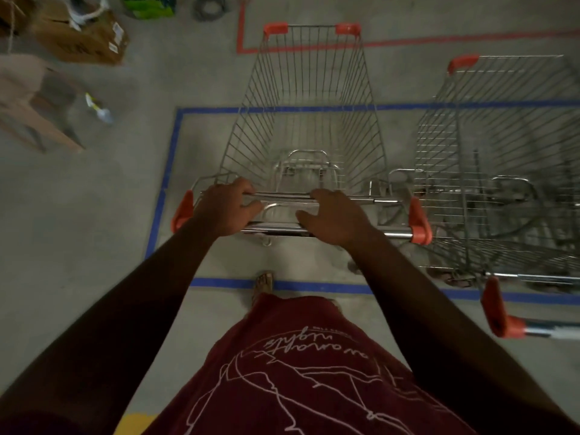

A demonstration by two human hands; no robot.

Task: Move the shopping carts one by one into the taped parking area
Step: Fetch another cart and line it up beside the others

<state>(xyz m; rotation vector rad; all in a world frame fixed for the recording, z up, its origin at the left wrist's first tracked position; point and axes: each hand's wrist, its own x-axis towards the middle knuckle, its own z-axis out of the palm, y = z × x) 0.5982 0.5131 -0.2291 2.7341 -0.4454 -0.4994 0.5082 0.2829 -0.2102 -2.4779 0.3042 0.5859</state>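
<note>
Parking a cart (pixel 306 98) inside the blue tape (pixel 169 158).

Left hand (pixel 227 208) and right hand (pixel 332 219) both curl over the handle (pixel 392 235) — the right looks looser, though blur hides the fingers. The cart sits in the box's left part, beside a second cart (pixel 499 146). Next, likely a small nudge forward — then let go.

The second cart (pixel 502 171) runs off the right edge; the cardboard box (pixel 81 39) is blurred.
</note>
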